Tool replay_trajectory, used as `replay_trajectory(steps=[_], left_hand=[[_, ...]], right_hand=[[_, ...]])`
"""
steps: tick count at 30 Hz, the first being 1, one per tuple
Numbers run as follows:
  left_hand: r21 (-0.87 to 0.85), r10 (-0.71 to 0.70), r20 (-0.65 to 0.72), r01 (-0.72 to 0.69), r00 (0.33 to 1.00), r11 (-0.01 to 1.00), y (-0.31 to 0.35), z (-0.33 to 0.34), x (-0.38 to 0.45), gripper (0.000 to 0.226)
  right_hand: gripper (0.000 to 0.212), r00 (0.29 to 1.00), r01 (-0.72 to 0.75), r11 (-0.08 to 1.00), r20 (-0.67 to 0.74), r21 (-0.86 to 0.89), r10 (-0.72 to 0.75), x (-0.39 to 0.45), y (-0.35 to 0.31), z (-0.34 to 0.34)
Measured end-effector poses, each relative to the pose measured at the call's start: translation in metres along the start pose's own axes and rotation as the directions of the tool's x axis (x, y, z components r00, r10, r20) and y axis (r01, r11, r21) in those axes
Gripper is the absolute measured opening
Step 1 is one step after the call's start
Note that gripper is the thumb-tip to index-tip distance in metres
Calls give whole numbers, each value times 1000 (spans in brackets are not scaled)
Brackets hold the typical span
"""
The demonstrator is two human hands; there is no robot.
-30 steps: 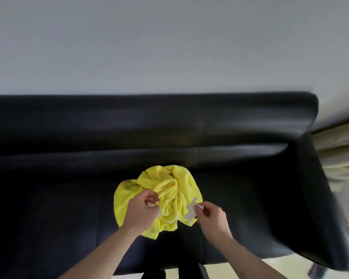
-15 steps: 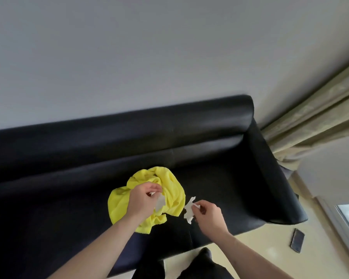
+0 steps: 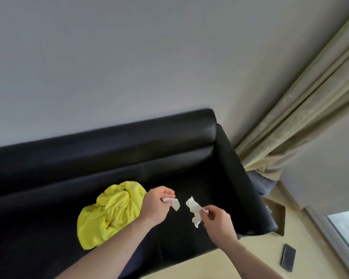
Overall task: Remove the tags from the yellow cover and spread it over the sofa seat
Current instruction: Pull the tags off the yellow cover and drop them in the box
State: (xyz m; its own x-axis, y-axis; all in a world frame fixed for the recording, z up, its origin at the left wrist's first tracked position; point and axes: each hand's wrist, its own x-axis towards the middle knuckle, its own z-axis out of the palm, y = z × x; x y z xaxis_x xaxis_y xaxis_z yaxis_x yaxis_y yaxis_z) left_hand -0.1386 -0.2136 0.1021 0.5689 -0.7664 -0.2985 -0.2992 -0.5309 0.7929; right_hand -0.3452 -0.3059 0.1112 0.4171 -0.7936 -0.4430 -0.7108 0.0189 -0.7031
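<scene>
The yellow cover (image 3: 111,212) lies crumpled in a heap on the black sofa seat (image 3: 199,184), with no hand on it. To its right my left hand (image 3: 156,205) pinches a small white tag (image 3: 174,203) between thumb and fingers. My right hand (image 3: 217,220) pinches a larger crumpled white tag (image 3: 193,209) by its lower end. Both tags hang free of the cover, a short gap apart, above the bare seat.
The sofa's backrest (image 3: 109,141) runs along a grey wall, and its right armrest (image 3: 240,184) ends near a beige curtain (image 3: 290,121). A dark phone (image 3: 288,257) lies on the pale floor at the lower right. A window frame (image 3: 338,228) is at the right edge.
My left hand has let go of the cover and come away to the right with a tag. My view has swung right, and the cover has dropped onto the seat.
</scene>
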Motion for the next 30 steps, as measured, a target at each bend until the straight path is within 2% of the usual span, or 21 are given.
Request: replay_trajectory(steps=[4,10,16,23,27,30], left_hand=[[23,50,-23,-50,998,999,51,71,-9,15],[21,115,20,-115,993,993,142,169,-28,10],[-80,62,84,-55,995,995,188,217,-14,8],[-61,83,144,-75,986,995,233,300,29,9],[-105,41,164,-24,986,994,254,341,62,4],[-88,-13,191,31,982,996,263,370,88,12]], right_hand=[[19,999,-7,999,-49,-40,5,1,57,-76],[15,988,-30,997,-156,-65,20,0,124,-203],[20,978,-29,998,-206,-48,19,11,158,-255],[18,978,-64,993,-205,-96,43,52,197,-317],[25,975,-98,992,-208,-83,79,93,211,-358],[22,976,-108,988,-198,-108,85,119,216,-389]])
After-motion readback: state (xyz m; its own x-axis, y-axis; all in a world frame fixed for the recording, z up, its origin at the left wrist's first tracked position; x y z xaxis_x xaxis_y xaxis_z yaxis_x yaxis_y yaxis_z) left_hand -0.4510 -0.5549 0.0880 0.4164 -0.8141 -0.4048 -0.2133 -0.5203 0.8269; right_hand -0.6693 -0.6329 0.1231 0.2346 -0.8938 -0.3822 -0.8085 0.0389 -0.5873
